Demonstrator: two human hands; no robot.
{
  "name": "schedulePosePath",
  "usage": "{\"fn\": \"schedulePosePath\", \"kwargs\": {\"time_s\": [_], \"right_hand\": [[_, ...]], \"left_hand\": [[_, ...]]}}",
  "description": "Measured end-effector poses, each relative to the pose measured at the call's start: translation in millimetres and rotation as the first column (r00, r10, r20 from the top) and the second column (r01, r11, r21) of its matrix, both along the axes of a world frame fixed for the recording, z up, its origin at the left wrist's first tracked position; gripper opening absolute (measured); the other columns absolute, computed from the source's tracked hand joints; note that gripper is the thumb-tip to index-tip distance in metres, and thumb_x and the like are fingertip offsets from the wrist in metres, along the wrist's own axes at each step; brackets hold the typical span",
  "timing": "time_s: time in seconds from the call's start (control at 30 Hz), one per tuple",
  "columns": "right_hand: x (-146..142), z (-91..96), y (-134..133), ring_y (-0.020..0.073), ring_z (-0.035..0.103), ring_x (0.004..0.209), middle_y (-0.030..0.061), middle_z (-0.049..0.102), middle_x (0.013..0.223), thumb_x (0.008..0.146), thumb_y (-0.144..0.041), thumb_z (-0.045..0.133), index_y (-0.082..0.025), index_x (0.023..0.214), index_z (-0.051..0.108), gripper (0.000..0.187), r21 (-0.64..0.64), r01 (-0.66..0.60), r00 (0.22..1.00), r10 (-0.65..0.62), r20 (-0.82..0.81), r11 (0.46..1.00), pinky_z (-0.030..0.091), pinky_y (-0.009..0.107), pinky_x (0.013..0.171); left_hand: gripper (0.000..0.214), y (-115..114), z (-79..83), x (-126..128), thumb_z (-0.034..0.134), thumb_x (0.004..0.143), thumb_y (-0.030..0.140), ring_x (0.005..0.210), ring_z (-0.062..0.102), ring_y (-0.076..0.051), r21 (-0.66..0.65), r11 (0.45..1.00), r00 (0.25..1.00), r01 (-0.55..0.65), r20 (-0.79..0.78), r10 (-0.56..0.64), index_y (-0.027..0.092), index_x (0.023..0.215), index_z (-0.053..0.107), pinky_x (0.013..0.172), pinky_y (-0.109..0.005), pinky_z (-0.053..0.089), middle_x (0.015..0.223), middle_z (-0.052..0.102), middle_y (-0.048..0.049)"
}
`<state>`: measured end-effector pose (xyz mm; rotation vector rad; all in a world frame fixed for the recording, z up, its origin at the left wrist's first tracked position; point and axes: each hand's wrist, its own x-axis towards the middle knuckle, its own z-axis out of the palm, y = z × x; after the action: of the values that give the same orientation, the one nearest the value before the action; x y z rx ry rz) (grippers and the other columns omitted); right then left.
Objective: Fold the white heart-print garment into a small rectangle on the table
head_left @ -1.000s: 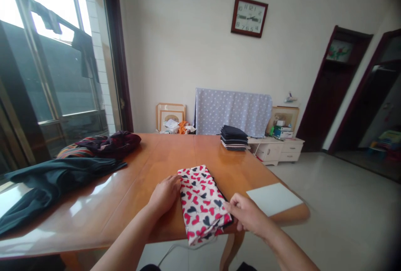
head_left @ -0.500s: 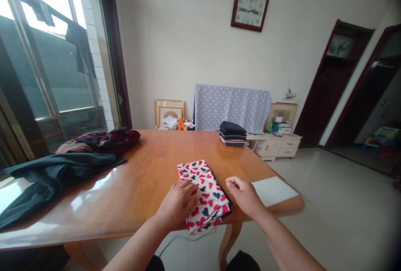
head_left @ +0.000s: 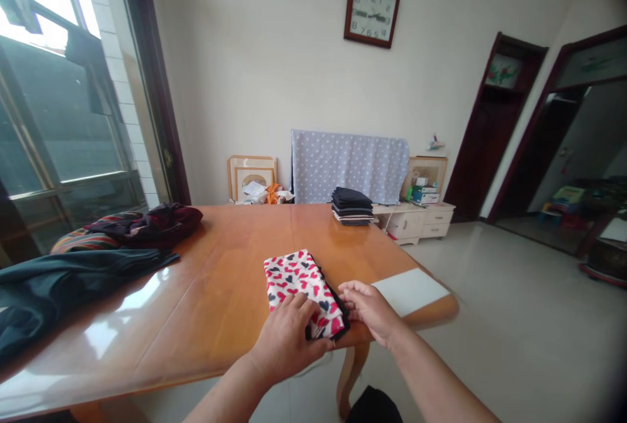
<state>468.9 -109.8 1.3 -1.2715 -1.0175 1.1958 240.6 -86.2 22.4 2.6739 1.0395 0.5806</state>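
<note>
A folded white cloth with red and dark hearts [head_left: 294, 279] lies near the front edge of the wooden table [head_left: 220, 279]. My left hand [head_left: 289, 338] lies palm down on the cloth's near end, fingers curled over it. My right hand [head_left: 369, 309] touches the cloth's right near corner, its fingers bent against the edge. A dark layer shows under the patterned one at that corner.
A white sheet [head_left: 409, 290] lies on the table's right corner. A stack of folded dark clothes [head_left: 351, 205] sits at the far edge. Loose dark garments [head_left: 73, 273] and a maroon pile [head_left: 147, 224] cover the left side. A low cabinet [head_left: 416, 220] stands behind.
My left hand slid from the cloth's left side onto its near end. The overhanging near end of the cloth is now folded up onto the table. The view shifted right.
</note>
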Motion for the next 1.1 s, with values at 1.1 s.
{"fn": "schedulePosePath", "kwargs": {"time_s": [1.1], "right_hand": [[-4.2, 2.6, -19.2, 0.0149, 0.067, 0.066, -0.0009, 0.068, 0.078, 0.083, -0.035, 0.069, -0.023, 0.129, 0.052, 0.050, -0.115, -0.103, 0.977, 0.122, 0.175, 0.988, 0.049, 0.022, 0.053]], "left_hand": [[0.049, -17.1, 9.2, -2.5, 0.065, 0.085, 0.044, 0.116, 0.051, -0.033, 0.068, 0.996, 0.977, 0.049, -0.211, -0.034, 0.028, 0.131, 0.057, 0.096, -0.045, 0.045, 0.124, 0.061, -0.0102]]}}
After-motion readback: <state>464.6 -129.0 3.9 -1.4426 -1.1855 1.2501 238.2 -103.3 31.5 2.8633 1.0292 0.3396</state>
